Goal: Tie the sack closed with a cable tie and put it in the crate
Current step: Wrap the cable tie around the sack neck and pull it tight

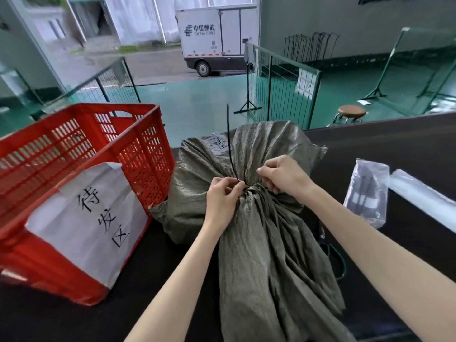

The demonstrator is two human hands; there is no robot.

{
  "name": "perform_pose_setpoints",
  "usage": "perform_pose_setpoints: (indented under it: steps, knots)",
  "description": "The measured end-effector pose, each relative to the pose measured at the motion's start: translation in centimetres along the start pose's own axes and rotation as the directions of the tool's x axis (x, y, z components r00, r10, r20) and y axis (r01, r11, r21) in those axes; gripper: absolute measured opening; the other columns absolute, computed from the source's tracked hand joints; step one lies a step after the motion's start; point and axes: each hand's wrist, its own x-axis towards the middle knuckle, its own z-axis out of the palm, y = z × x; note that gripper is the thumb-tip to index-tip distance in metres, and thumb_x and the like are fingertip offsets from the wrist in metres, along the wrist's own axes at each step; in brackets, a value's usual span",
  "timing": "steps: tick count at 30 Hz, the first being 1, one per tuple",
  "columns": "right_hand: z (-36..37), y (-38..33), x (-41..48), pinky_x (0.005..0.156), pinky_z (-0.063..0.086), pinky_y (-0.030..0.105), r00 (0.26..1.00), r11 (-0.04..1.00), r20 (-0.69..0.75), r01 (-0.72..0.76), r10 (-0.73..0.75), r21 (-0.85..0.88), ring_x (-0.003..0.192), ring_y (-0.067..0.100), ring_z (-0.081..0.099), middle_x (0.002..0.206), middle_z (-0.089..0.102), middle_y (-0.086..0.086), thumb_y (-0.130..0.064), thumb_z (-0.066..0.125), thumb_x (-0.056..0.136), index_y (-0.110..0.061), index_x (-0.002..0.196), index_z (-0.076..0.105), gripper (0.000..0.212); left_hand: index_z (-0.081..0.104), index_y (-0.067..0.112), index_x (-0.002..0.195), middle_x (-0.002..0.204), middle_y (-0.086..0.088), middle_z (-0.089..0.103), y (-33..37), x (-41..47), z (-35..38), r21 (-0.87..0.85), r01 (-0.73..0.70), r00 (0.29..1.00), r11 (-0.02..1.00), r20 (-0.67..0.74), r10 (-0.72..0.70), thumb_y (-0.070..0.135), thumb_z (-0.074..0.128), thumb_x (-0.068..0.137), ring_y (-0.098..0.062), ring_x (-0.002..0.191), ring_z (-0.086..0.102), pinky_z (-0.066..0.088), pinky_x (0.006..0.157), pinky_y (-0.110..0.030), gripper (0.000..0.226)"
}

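Note:
A grey-green woven sack [249, 154] lies on the dark table, its neck bunched together in the middle. A black cable tie [229, 144] rises from the bunched neck, its long tail pointing up and away. My left hand [222, 201] pinches the tie at the neck, fingers closed on it. My right hand [283, 176] grips the gathered neck from the right side, fingers curled into the fabric. The red slatted crate [138, 134] stands to the left of the sack, with a white paper label [86, 218] on its near side.
A clear plastic bag holding dark items [367, 191] lies on the table to the right, beside a long white strip [424, 196]. Beyond the table are green wire fence panels [281, 87], a round stool [351, 112] and a white postal van [217, 38].

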Motion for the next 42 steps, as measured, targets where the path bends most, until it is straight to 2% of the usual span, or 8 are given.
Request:
perform_pose_setpoints:
  steps: [6, 13, 18, 21, 25, 30, 34, 42]
  knots:
    - [-1.4, 2.1, -2.5, 0.039, 0.036, 0.014, 0.998, 0.998, -0.037, -0.056, 0.057, 0.027, 0.042, 0.016, 0.047, 0.052, 0.055, 0.008, -0.014, 0.056, 0.088, -0.006, 0.058, 0.057, 0.031, 0.062, 0.019, 0.083, 0.079, -0.004, 0.063, 1.4, -0.9, -0.4, -0.279, 0.087, 0.987, 0.956, -0.103, -0.12, 0.027, 0.058, 0.092, -0.014, 0.073, 0.056, 0.049, 0.074, -0.038, 0.012]
    - [-2.7, 5.5, -4.3, 0.039, 0.037, 0.015, 0.985, 0.991, -0.116, -0.12, 0.127, 0.062, 0.042, 0.015, 0.05, 0.055, 0.059, 0.005, -0.012, 0.057, 0.084, -0.01, 0.061, 0.057, 0.024, 0.053, 0.018, 0.063, 0.057, 0.008, 0.049, 1.7, -2.6, 0.5, -0.377, 0.111, 0.968, 0.92, -0.167, -0.186, 0.026, 0.044, 0.098, -0.012, 0.058, 0.046, 0.039, 0.066, -0.033, 0.037]
    - [-2.9, 9.3, -4.7, 0.051, 0.044, 0.021, 0.956, 0.978, -0.207, -0.199, 0.208, 0.064, 0.053, 0.016, 0.058, 0.067, 0.068, 0.009, -0.011, 0.059, 0.081, -0.013, 0.07, 0.059, 0.011, 0.044, 0.007, 0.054, 0.055, -0.001, 0.043, 0.4, -4.1, 0.9, -0.352, 0.083, 0.971, 0.932, -0.184, -0.156, 0.018, 0.044, 0.099, -0.003, 0.053, 0.041, 0.039, 0.064, -0.007, 0.047]
    - [-2.9, 12.2, -4.8, 0.07, 0.048, 0.033, 0.93, 0.956, -0.227, -0.291, 0.29, 0.028, 0.075, 0.029, 0.065, 0.083, 0.07, 0.013, -0.017, 0.064, 0.079, -0.011, 0.082, 0.06, 0.007, 0.044, 0.01, 0.054, 0.055, -0.004, 0.046, 0.0, -4.6, 1.0, -0.375, 0.12, 0.969, 0.919, -0.159, -0.191, 0.021, 0.044, 0.099, -0.007, 0.052, 0.042, 0.039, 0.064, -0.023, 0.046]
    - [-2.5, 15.7, -5.6, 0.073, 0.036, 0.029, 0.889, 0.908, -0.208, -0.419, 0.407, -0.014, 0.099, 0.031, 0.059, 0.103, 0.065, 0.018, -0.018, 0.065, 0.081, -0.007, 0.097, 0.058, 0.02, 0.045, 0.014, 0.055, 0.054, 0.003, 0.046, -0.1, -5.1, 0.8, -0.378, 0.112, 0.974, 0.919, -0.139, -0.176, 0.021, 0.045, 0.1, -0.008, 0.053, 0.042, 0.036, 0.062, -0.026, 0.045]
    - [-1.4, 19.4, -7.3, 0.074, 0.041, 0.031, 0.825, 0.827, -0.17, -0.557, 0.539, -0.08, 0.097, 0.031, 0.059, 0.112, 0.064, 0.023, -0.023, 0.064, 0.084, -0.002, 0.101, 0.057, 0.028, 0.047, 0.013, 0.058, 0.058, 0.003, 0.048, -0.1, -5.7, 0.7, -0.368, 0.158, 0.974, 0.916, -0.094, -0.206, 0.021, 0.043, 0.101, -0.01, 0.057, 0.043, 0.036, 0.062, -0.024, 0.044]
    - [-0.3, 21.4, -8.9, 0.088, 0.043, 0.036, 0.787, 0.759, -0.135, -0.616, 0.602, -0.21, 0.116, 0.04, 0.055, 0.124, 0.057, 0.029, -0.026, 0.062, 0.088, 0.003, 0.113, 0.051, 0.04, 0.049, 0.012, 0.063, 0.06, 0.002, 0.046, 0.0, -6.4, 1.4, -0.319, 0.164, 0.983, 0.933, -0.03, -0.183, 0.022, 0.041, 0.101, -0.004, 0.054, 0.042, 0.036, 0.059, -0.017, 0.041]
    - [0.6, 22.0, -9.9, 0.096, 0.042, 0.047, 0.8, 0.7, -0.136, -0.581, 0.584, -0.414, 0.121, 0.041, 0.048, 0.13, 0.049, 0.023, -0.032, 0.056, 0.091, 0.0, 0.121, 0.045, 0.046, 0.05, 0.015, 0.064, 0.062, 0.004, 0.049, -0.4, -7.1, 2.1, -0.286, 0.14, 0.989, 0.948, 0.0, -0.146, 0.021, 0.04, 0.102, -0.003, 0.058, 0.043, 0.036, 0.06, -0.017, 0.04]
